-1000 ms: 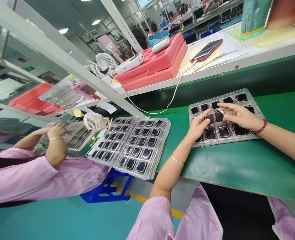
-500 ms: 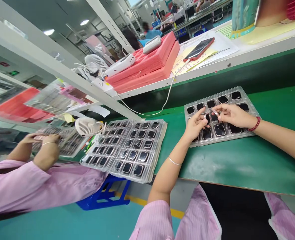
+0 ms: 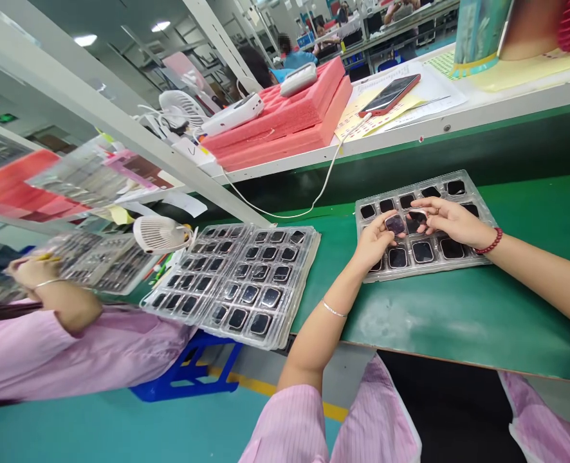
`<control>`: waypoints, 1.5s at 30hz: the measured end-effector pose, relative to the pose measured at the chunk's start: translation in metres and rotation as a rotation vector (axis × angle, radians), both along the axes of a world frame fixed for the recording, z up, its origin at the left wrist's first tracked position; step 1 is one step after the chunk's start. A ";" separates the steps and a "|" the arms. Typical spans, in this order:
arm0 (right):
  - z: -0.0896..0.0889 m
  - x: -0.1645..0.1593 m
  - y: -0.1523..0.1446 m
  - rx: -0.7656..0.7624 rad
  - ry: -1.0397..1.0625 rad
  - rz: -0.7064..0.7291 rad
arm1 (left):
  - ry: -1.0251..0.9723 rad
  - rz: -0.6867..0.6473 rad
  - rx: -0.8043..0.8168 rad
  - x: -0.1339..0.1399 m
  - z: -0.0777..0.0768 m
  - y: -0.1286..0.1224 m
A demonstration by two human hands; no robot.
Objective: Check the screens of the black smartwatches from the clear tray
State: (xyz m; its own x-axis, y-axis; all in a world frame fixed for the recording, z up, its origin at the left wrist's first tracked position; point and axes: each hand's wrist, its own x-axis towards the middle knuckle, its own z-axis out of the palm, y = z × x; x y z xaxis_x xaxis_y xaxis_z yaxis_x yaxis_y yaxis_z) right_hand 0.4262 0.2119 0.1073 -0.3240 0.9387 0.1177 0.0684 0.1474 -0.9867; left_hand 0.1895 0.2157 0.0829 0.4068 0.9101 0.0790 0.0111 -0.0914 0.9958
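Observation:
My left hand point(image 3: 376, 239) pinches a square smartwatch body point(image 3: 395, 224), its dark glass face turned up toward me. Close beside it, my right hand point(image 3: 442, 217) has its thumb and fingers closed at the edges of a second dark-faced smartwatch body point(image 3: 416, 222). Both hands are over a clear plastic tray point(image 3: 478, 258), which carries rows of similar watch bodies in square pockets. Part of the tray's middle row is hidden by my hands and the held pieces.
More clear trays point(image 3: 298, 283) of watch bodies lie to the left on the green bench point(image 3: 439, 315). A shelf above bears red foam point(image 3: 314, 109), a phone point(image 3: 390, 94) and a hanging white cable point(image 3: 330, 177). A small fan point(image 3: 159, 235) and a co-worker's hand point(image 3: 31, 273) are further left.
The watch body in my left hand has turned from edge-on to face-up. The one at my right hand also shows its face more. The co-worker's hands have shifted left; my view moved slightly.

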 end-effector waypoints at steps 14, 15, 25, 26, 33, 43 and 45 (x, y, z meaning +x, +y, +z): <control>0.009 0.001 -0.005 -0.049 0.035 -0.021 | -0.042 -0.014 0.020 0.002 0.008 -0.002; 0.010 0.001 -0.005 -0.054 0.031 -0.021 | -0.048 -0.017 0.010 0.002 0.010 -0.003; 0.011 0.003 -0.006 -0.033 0.031 -0.034 | -0.060 -0.008 -0.034 0.006 0.015 -0.006; 0.010 0.003 -0.006 -0.033 0.014 -0.031 | -0.051 -0.007 -0.032 0.006 0.015 -0.005; 0.007 0.002 -0.003 -0.016 -0.045 -0.021 | -0.036 -0.002 -0.030 0.006 0.011 -0.003; 0.008 0.000 -0.004 -0.001 -0.056 -0.009 | -0.007 0.015 -0.032 0.007 0.009 -0.002; 0.008 -0.001 -0.004 0.002 -0.061 -0.011 | -0.018 0.006 -0.020 0.007 0.010 -0.002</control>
State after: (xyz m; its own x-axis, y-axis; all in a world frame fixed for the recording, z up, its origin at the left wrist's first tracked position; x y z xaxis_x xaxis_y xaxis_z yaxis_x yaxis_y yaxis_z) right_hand 0.4256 0.2078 0.1154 -0.3201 0.9421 0.1002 0.1299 0.1485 -0.9803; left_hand 0.1960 0.2137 0.0924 0.4004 0.9138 0.0681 -0.0061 -0.0717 0.9974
